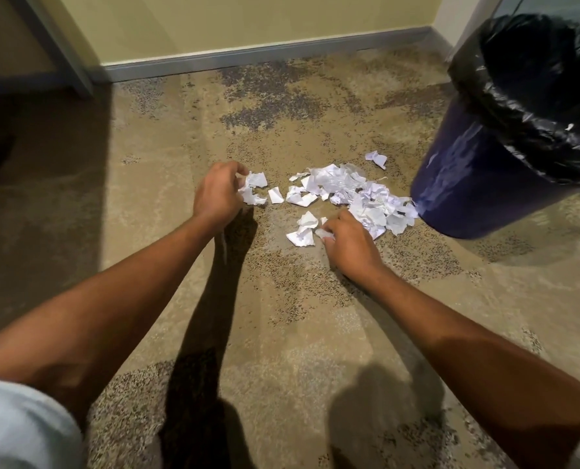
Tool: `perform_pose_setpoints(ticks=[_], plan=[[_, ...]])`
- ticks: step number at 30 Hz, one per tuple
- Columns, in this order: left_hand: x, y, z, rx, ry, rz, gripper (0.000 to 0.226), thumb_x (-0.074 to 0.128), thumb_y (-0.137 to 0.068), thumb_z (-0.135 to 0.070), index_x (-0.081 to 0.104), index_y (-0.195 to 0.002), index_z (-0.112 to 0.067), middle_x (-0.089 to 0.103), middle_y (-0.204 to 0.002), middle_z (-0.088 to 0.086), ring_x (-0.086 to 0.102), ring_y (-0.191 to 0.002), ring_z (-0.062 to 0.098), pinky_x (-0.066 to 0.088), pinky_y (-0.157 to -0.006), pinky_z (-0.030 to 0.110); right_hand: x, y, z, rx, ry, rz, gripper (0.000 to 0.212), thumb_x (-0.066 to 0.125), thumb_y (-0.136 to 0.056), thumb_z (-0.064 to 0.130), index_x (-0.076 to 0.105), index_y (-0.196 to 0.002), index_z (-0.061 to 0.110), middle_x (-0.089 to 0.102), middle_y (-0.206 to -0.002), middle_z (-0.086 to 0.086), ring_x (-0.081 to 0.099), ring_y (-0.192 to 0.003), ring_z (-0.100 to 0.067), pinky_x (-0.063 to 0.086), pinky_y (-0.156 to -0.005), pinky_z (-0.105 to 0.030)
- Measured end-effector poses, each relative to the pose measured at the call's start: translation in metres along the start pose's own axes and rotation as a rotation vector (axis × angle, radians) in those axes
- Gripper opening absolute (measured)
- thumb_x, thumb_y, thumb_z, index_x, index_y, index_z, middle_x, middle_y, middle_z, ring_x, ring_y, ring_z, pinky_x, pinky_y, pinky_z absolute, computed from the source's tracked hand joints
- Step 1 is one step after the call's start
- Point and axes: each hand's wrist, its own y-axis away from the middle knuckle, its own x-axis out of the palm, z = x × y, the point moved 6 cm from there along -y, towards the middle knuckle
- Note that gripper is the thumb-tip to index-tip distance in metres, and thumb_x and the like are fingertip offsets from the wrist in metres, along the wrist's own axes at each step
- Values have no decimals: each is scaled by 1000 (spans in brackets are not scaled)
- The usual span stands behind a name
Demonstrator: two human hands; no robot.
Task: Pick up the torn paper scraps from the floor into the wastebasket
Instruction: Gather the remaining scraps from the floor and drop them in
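the tan, mottled carpet (146,231) fills most of the view and runs up to a grey baseboard (248,59) under a pale yellow wall (248,22). at the right stands the wastebasket (457,184), dark blue, with a black liner (535,106) folded over its rim. its mouth is open toward the person, likely set there so a handful has only a short way to go.

both bare forearms reach forward from the bottom edge, and a light sleeve shows at the lower left corner. the main pile of torn paper (359,194) lies on the carpet, its right edge touching the foot of the wastebasket. none of it can be seen inside the bin, whose interior is dark.

the left hand (216,194) is at the pile's far left, fingers curled round the crumpled scraps (255,189), apparently gathering the outliers inward. the right hand (349,245) sits at the near edge of the pile, fingertips bent down and pinching a small white scrap (326,233), beside two larger loose pieces (302,231).

a square scrap (275,195) lies between the left hand's bunch and the pile. one stray scrap (376,159) lies apart behind the pile, near the bin. the work looks barely begun, and light paper could slip from a loose handful.
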Motion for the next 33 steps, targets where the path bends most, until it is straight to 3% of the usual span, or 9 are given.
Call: perform_pose_setpoints(ticks=[2,7,10,13,16,22,27,29,33], plan=[[10,-12,-3,-22,-12,17,42,58,-99,3,61,-133,-22,63,-127,5,61,-105,19,54,-85,36,1,-2,-3,21,32,-11,11,67,-100,9,73,-104,16,60,-108,5,58,-83,-7,38,-60,-14],[41,-20,-1,-26,-208,225,74,63,-94,-1,36,-156,-32,59,-133,17,60,-116,37,58,-92,54,0,-3,-7,60,-37,-46,11,68,-99,13,70,-91,21,61,-102,8,54,-80,1,42,-62,-15],[51,-14,5,-23,-324,263,63,66,-93,-3,50,-148,-29,58,-132,17,55,-119,37,54,-90,45,-1,-5,-11,112,-134,-49,12,70,-98,15,69,-89,23,65,-100,7,60,-80,-1,55,-67,-22],[51,-11,5,12,-315,211,52,67,-87,3,58,-131,-24,58,-122,14,54,-112,34,47,-78,39,-8,-4,-7,125,-259,-41,11,70,-99,14,70,-90,20,67,-97,6,55,-70,0,42,-57,-14],[50,-10,5,17,-292,201,44,68,-83,6,59,-121,-13,58,-118,15,54,-109,33,43,-77,38,-13,-7,6,93,-403,-56,12,70,-99,13,70,-88,17,67,-94,5,56,-73,-1,44,-65,-13],[44,-6,8,57,-224,181,29,67,-84,5,65,-109,-9,55,-104,9,53,-99,28,40,-75,35,15,-23,34,-16,-247,23,11,69,-101,21,63,-92,18,58,-106,4,53,-88,-6,47,-76,-22],[39,6,7,104,-205,137,17,67,-85,1,66,-95,-14,61,-96,8,56,-91,25,41,-72,33,33,-29,36,18,-88,134,55,89,-80,44,54,-113,18,50,-120,1,50,-100,-13,48,-82,-29],[40,11,7,84,-166,160,19,67,-84,0,65,-93,-17,61,-96,6,57,-89,25,44,-70,35,32,-32,39,34,-73,124,69,94,-74,41,47,-118,18,49,-122,0,53,-102,-16,47,-79,-29],[43,14,-6,44,-40,205,20,65,-87,1,62,-92,-18,65,-97,5,61,-87,22,43,-66,30,32,-39,42,55,-59,145,96,96,-74,36,33,-145,24,40,-143,-9,51,-122,-24,52,-94,-36]])
